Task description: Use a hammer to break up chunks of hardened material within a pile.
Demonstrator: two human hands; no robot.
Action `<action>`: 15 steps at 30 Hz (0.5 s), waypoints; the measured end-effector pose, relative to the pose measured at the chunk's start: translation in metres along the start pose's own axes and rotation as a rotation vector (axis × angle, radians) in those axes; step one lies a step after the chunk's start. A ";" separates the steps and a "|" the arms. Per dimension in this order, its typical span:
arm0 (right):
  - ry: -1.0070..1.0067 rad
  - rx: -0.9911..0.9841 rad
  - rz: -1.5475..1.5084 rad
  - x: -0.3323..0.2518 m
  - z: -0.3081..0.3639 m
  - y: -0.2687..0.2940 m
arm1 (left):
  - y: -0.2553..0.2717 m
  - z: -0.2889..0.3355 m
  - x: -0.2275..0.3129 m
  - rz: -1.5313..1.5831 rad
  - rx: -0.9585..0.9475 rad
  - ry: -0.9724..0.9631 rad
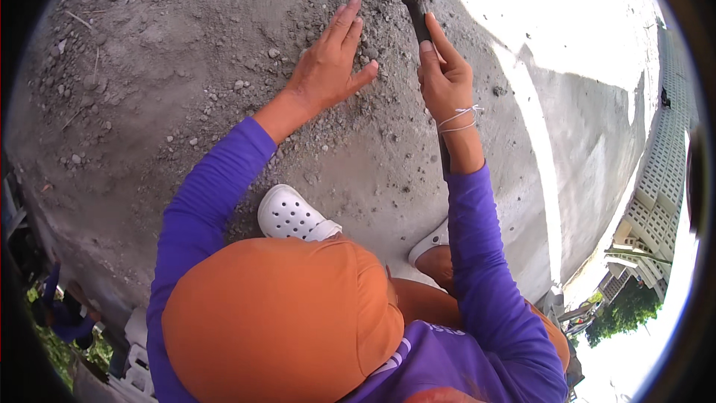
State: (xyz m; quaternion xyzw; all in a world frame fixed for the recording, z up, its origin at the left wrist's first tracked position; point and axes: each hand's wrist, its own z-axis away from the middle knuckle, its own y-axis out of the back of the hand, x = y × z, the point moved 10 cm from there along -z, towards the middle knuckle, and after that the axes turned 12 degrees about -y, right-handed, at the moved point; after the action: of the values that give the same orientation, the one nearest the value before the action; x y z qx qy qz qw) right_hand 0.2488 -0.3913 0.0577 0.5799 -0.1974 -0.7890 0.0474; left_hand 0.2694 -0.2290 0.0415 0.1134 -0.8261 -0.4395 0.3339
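My right hand grips a claw hammer by its dark handle, index finger stretched up along the shaft. The hammer's head is at the top, its claw to the right and its striking face to the left. Part of the handle is hidden behind my wrist, which wears a thin white band. Just left of the hammer, my left hand has its fingers stretched out and thumb apart, over loose grey soil and gravel. Nothing is in it. Whether its fingertips touch the soil, I cannot tell.
My white clogs stand on the grey ground below my hands. Bright sunlight covers the ground at the upper right. Stacked hollow blocks line the right edge. Another person is at the far lower left.
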 end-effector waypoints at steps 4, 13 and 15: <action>0.157 0.097 -0.177 -0.080 0.030 0.031 | 0.002 -0.017 -0.017 0.045 0.001 -0.049; 0.317 0.258 0.178 0.001 0.012 -0.002 | -0.007 -0.007 -0.012 -0.039 -0.090 -0.026; 0.185 0.204 0.192 0.021 0.006 -0.007 | -0.006 -0.002 -0.015 -0.043 -0.093 -0.001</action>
State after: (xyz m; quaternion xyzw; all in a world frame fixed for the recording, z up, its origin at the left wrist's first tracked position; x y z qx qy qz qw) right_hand 0.2370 -0.3898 0.0381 0.6301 -0.3257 -0.7002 0.0816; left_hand 0.2809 -0.2262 0.0307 0.1153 -0.8023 -0.4845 0.3290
